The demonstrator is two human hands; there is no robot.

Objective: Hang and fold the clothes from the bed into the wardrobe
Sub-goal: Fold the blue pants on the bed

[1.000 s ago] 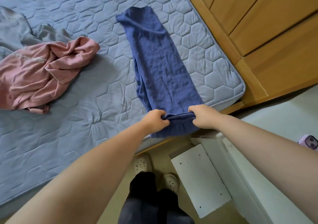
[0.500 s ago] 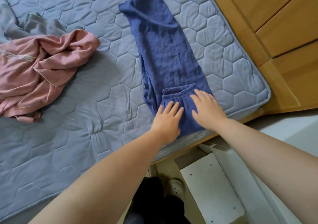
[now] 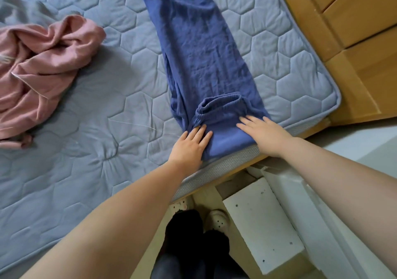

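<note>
The blue trousers (image 3: pixel 206 64) are pressed flat by both hands — left hand (image 3: pixel 190 147), right hand (image 3: pixel 265 134), fingers straight; the fold is best smoothed outward before folding again.

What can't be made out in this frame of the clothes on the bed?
Head view, blue trousers: leg ends cut off by the top edge.
Head view, pink garment: crumpled and cut by the left edge, type unclear.
Head view, grey garment: blurred, cut by the top-left corner.
Trousers fabric beneath the left hand and right hand: covered by the palms.
</note>
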